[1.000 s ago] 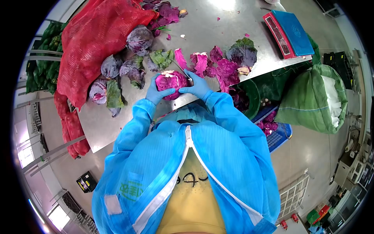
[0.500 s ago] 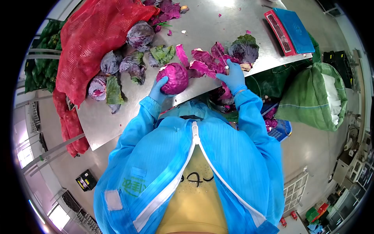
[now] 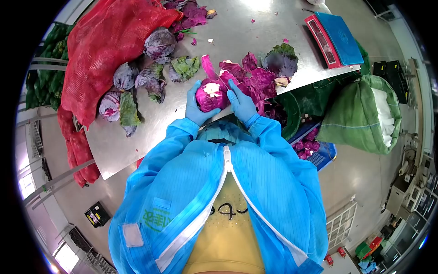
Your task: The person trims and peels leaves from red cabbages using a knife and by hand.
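Note:
A peeled red cabbage (image 3: 211, 104) sits between my gloved hands at the near edge of the metal table, its pale cut stem facing up. My left hand (image 3: 195, 107) wraps round its left side, thumb hidden from clear view. Against the right side rests my right hand (image 3: 242, 103), fingers closed in on the head. Loose purple leaves (image 3: 255, 82) lie just beyond and beside my right hand. Further right is a cabbage head with dark outer leaves (image 3: 282, 61), its pale stem end toward me.
A red mesh sack (image 3: 109, 50) fills the table's left, with several unpeeled cabbages (image 3: 159, 44) beside it. A red and blue scale (image 3: 335, 40) stands at the right. Below the edge are a blue crate (image 3: 325, 157) with purple heads and a green woven sack (image 3: 360, 116).
My right hand has left the loose leaves and come in to the cabbage. The cabbage has turned so its cut stem faces up. The view has shifted slightly.

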Demonstrator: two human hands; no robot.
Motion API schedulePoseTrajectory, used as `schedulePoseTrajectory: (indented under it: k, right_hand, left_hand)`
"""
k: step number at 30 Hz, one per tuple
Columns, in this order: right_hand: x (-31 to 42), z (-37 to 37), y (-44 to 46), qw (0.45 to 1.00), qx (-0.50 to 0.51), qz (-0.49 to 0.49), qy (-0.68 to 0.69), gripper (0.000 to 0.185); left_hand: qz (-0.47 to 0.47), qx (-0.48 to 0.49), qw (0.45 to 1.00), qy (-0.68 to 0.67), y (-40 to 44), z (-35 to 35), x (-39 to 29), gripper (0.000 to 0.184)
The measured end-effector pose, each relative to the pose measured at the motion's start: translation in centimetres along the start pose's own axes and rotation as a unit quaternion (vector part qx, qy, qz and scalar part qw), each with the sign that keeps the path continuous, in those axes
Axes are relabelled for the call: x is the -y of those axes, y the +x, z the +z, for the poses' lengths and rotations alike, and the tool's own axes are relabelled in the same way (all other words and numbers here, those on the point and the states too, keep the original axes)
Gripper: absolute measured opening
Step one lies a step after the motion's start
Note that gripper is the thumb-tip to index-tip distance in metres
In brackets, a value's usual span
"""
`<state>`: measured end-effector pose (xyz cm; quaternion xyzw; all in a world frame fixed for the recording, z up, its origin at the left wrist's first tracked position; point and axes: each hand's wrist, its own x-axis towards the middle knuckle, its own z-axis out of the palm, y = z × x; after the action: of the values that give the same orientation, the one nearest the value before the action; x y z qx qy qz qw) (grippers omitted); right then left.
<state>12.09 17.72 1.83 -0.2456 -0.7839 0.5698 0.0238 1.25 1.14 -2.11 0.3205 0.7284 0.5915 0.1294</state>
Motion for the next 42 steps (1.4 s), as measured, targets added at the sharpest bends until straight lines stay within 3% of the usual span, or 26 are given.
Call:
schedulePoseTrajectory:
  k: [2,4,8,14,18,23,25,29,31,34,42]
  right_hand:
    - [-0.3,0.2,0.0,0.999,-0.01,-0.029,-0.032,0.053]
    - [-0.3,-0.1,-0.3,0.998,0.015,0.019,-0.056,0.054]
    - [0.0,-0.4,-0.6,0.995,0.028,0.038,-0.084,0.055]
    - [-0.9,-0.4,-1.0,0.996,-0.012,0.001,-0.09,0.05]
    - [-0.2,-1.3,-1.3,0.993,0.018,0.03,-0.11,0.053]
    - [0.8,-1.8,-1.6,0.993,0.034,0.037,-0.109,0.056]
    - [1.9,-2.3,-1.7,0.968,0.051,0.092,-0.227,0.056]
    - [1.2,-2.3,-1.5,0.978,0.04,0.077,-0.189,0.056]
    - [2.1,-2.5,-1.4,0.96,0.059,0.115,-0.248,0.057]
    - [-0.6,-2.0,-0.8,0.98,0.017,0.039,-0.193,0.057]
    - [-0.2,-3.2,-0.2,0.975,0.036,0.055,-0.213,0.057]
  left_hand:
    - [0.004,0.007,1.0,0.03,-0.1,0.0,-1.2,0.112]
    - [0.032,0.022,0.991,0.128,-0.1,-0.1,-1.8,0.112]
    - [0.087,0.025,0.984,0.154,0.0,0.3,-2.4,0.112]
    - [0.072,0.048,0.982,0.167,-0.1,0.6,-2.7,0.111]
    - [0.028,0.069,0.979,0.191,-0.1,0.8,-3.4,0.11]
    - [0.048,0.072,0.973,0.213,-0.1,1.2,-3.2,0.109]
    - [0.055,0.081,0.968,0.229,-0.1,1.3,-3.4,0.11]
    - [0.028,0.087,0.965,0.247,0.1,1.8,-4.4,0.108]
    - [0.031,0.085,0.963,0.254,0.1,1.8,-4.8,0.106]
    - [0.008,0.096,0.959,0.267,0.3,1.6,-5.0,0.105]
    - [-0.005,0.106,0.957,0.27,0.5,1.7,-5.6,0.105]
